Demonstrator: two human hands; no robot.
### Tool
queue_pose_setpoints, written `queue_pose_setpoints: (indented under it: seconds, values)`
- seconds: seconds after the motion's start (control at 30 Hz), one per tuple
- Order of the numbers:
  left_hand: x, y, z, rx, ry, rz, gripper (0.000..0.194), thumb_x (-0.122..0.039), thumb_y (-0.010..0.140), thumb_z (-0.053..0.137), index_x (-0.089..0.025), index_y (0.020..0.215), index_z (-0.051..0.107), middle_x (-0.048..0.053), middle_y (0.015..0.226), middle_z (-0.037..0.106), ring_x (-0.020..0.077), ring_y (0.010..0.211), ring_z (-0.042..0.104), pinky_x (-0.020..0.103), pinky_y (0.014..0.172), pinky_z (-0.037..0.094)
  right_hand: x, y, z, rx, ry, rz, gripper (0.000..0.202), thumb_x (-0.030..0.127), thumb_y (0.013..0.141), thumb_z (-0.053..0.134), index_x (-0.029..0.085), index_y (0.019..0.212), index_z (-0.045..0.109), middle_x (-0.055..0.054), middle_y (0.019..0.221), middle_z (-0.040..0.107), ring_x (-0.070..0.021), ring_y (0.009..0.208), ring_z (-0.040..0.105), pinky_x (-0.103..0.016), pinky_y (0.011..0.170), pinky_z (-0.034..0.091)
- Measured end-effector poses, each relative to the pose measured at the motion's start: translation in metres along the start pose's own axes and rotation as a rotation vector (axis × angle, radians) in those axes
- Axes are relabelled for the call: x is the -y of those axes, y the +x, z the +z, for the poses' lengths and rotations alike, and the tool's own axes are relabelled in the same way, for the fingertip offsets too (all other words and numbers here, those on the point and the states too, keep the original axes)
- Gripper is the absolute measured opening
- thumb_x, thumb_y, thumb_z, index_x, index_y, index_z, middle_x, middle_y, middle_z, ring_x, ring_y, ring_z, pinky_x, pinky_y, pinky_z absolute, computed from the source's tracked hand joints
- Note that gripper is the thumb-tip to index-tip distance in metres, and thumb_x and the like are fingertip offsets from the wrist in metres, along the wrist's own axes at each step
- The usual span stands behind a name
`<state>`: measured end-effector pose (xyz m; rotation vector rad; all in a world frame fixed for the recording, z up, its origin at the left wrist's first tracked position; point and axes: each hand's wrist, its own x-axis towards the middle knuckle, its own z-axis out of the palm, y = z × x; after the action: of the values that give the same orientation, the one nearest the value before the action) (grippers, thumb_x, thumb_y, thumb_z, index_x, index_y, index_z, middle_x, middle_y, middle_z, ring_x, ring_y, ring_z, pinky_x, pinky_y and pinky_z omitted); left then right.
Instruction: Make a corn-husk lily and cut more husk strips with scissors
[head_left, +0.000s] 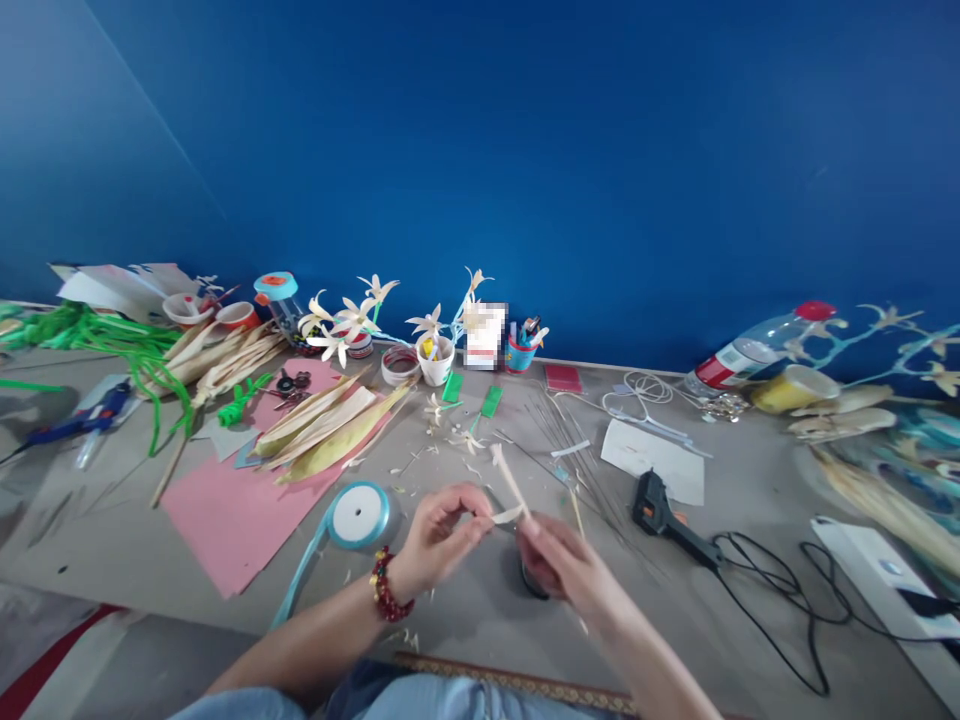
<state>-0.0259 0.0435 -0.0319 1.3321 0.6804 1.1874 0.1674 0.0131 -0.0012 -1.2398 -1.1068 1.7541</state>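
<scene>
My left hand (448, 535), with a red bead bracelet on its wrist, pinches one end of a small cream petal-like piece (508, 517) between thumb and fingertips. Close beside it, my right hand (561, 562) is closed on a narrow pale strip (511, 478) that looks like corn husk and points up and away. The petal piece reaches across to this strip, where the two seem to touch. Under my right hand shows a dark rounded thing (534, 583), mostly hidden. A roll of light blue ribbon (360, 514) lies left of my left hand.
Corn husks (330, 435) lie on pink paper (232, 515) at left. Husk flowers (352, 320) stand near the wall. Thin wires (559, 430) lie ahead. At right are a black glue gun (671, 520), its cord, a power strip (885, 575) and a plastic bottle (757, 350).
</scene>
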Motion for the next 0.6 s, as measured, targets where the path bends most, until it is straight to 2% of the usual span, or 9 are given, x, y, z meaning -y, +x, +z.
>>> queue_pose_setpoints:
  seconds: [0.1, 0.17, 0.33, 0.43, 0.6]
  values:
    - [-0.002, -0.001, 0.000, 0.006, 0.139, 0.050, 0.015, -0.027, 0.088, 0.067, -0.015, 0.080, 0.067, 0.006, 0.081, 0.070, 0.0156, 0.073, 0.063, 0.026, 0.069, 0.048, -0.011, 0.008, 0.020, 0.016, -0.281, -0.141, 0.058, 0.070, 0.088, 0.050, 0.019, 0.060, 0.044, 0.005, 0.056, 0.035, -0.0087, 0.050, 0.030, -0.023, 0.045, 0.022]
    - [-0.002, -0.002, 0.000, -0.017, 0.197, 0.084, 0.013, -0.026, 0.087, 0.067, -0.016, 0.080, 0.067, 0.006, 0.080, 0.072, 0.0162, 0.075, 0.065, 0.027, 0.071, 0.049, -0.014, 0.010, 0.027, -0.008, -0.400, -0.216, 0.057, 0.066, 0.093, 0.043, 0.020, 0.059, 0.041, 0.004, 0.057, 0.036, -0.0102, 0.053, 0.032, -0.025, 0.050, 0.024]
    - [-0.001, -0.003, -0.003, -0.014, 0.194, 0.067, 0.015, -0.025, 0.089, 0.065, -0.016, 0.077, 0.064, 0.004, 0.074, 0.067, 0.0149, 0.070, 0.061, 0.026, 0.068, 0.048, -0.009, 0.011, 0.026, -0.051, -0.478, -0.234, 0.057, 0.064, 0.096, 0.038, 0.021, 0.058, 0.037, 0.004, 0.055, 0.034, -0.0105, 0.052, 0.030, -0.026, 0.050, 0.021]
    - [-0.001, -0.002, -0.004, 0.021, 0.213, 0.085, 0.015, -0.026, 0.089, 0.064, -0.016, 0.077, 0.065, 0.005, 0.074, 0.067, 0.0152, 0.070, 0.061, 0.026, 0.068, 0.047, -0.007, 0.011, 0.025, 0.006, -0.353, -0.162, 0.061, 0.070, 0.092, 0.040, 0.021, 0.055, 0.037, 0.005, 0.051, 0.032, -0.0090, 0.049, 0.026, -0.025, 0.047, 0.019]
    - [-0.004, -0.001, -0.003, 0.098, 0.215, 0.191, 0.014, -0.026, 0.088, 0.064, -0.016, 0.078, 0.066, 0.007, 0.075, 0.069, 0.0166, 0.071, 0.062, 0.027, 0.068, 0.048, -0.010, 0.008, 0.023, 0.279, 0.166, 0.178, 0.060, 0.070, 0.085, 0.051, 0.022, 0.051, 0.038, 0.010, 0.040, 0.026, -0.0051, 0.036, 0.014, -0.021, 0.036, 0.007]
